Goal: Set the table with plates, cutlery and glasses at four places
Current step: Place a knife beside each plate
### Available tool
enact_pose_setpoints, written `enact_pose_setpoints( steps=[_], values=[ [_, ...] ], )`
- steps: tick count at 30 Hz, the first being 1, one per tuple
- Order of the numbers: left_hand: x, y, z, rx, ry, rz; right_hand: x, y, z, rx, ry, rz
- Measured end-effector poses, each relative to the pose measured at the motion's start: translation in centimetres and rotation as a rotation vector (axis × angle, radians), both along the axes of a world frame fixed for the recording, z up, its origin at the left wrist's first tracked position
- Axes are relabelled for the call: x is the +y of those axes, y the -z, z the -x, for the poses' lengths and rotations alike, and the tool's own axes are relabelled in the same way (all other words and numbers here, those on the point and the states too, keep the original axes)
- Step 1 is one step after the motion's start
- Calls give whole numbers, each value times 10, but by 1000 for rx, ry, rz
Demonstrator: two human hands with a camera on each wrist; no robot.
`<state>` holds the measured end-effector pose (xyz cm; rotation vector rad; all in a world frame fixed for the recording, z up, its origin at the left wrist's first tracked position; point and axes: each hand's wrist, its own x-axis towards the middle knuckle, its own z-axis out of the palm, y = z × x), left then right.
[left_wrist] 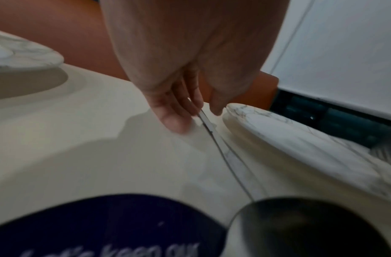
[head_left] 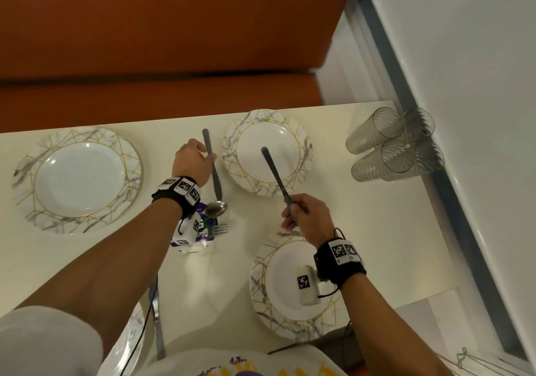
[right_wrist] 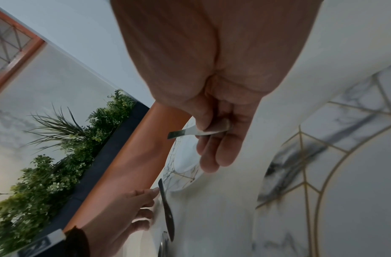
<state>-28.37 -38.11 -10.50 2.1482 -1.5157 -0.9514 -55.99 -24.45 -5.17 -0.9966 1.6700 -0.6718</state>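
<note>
The spoon (head_left: 214, 172) hangs just left of the far plate (head_left: 304, 146), pinched at its handle by my left hand (head_left: 193, 162); I should lay it parallel to the rim. My right hand (head_left: 304, 219) grips a knife (head_left: 277, 178) over that plate, bound for its right side.
</note>
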Motion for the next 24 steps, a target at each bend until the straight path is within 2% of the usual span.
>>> enact_pose_setpoints(
  steps=[3, 5, 7, 12, 24],
  values=[
    [15, 5, -6, -248, 248, 169, -1, 1, -1, 3, 1, 3],
    [22, 8, -9, -306, 399, 189, -1, 1, -1, 10, -7, 2],
    [24, 10, -11, -340, 464, 165, -1, 0, -2, 21, -20, 2],
    [15, 6, -10, -396, 509, 120, 1, -3, -4, 32, -27, 6],
    [-4, 3, -7, -408, 527, 61, 6, -3, -5, 46, -16, -3]
  ],
)
